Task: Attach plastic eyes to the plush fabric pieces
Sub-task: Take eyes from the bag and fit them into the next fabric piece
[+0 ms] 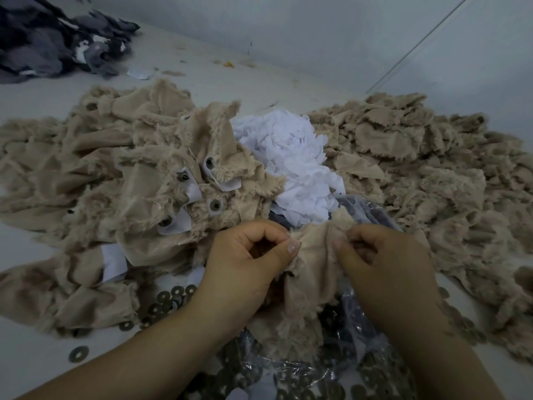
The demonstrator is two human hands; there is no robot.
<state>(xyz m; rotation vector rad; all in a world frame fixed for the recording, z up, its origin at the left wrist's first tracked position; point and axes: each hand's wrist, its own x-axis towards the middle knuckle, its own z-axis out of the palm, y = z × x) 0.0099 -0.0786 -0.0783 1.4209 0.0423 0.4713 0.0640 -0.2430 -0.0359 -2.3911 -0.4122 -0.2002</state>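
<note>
Pinching one tan plush piece [314, 255] between both hands — left hand [245, 264], right hand [383, 261] — fingers curled tight; a slipping grip risks a misplaced eye

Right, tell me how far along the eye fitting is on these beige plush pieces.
Done: the heap of beige plush pieces on the left shows metal washers over white backing patches, so those look fitted. In hand: the left hand and right hand both pinch one beige plush piece. Left: the large pile of plain beige pieces on the right shows no fittings, and loose round metal washers lie on the table.
</note>
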